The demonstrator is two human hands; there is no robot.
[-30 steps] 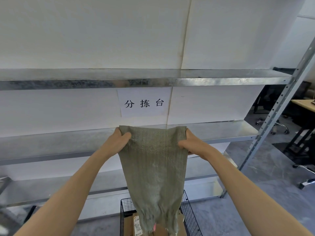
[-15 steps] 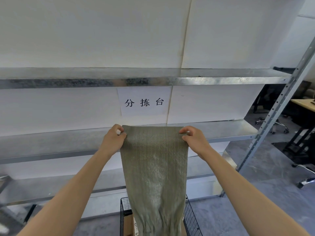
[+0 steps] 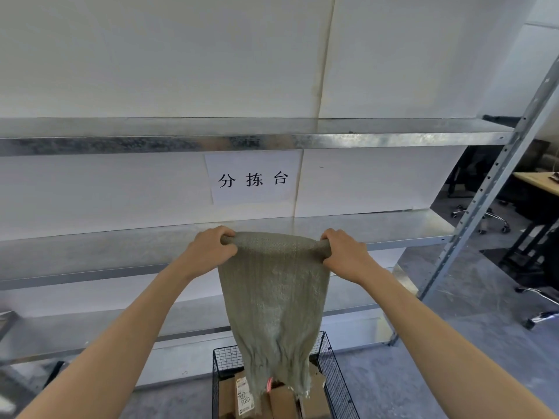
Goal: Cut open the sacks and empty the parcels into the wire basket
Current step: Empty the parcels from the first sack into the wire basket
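Both arms reach out in the middle of the frame, holding a grey-green woven sack (image 3: pixel 273 297) up in front of the galvanised steel shelving (image 3: pixel 121 246). The left hand (image 3: pixel 211 249) has its fingers curled tight round the sack's upper left corner, and the right hand (image 3: pixel 344 255) grips the upper right corner the same way. The top edge is rolled into a thick ridge stretched between the two fists.

From there the sack hangs slack and narrows toward the bottom centre of the frame. Its frayed lower end dips into the black wire basket (image 3: pixel 227 356) on the floor. Brown cardboard parcels (image 3: pixel 282 402) lie inside the basket under the sack's end, one of them bearing a white label (image 3: pixel 243 394). A small red bit shows at the sack's lower edge; I cannot tell what it is.

A white paper sign (image 3: pixel 253 178) with three black characters is stuck on the wall panel between the shelves, above the hands. At the right edge stand a wooden desk (image 3: pixel 538 182) and a chair base (image 3: pixel 490 217).
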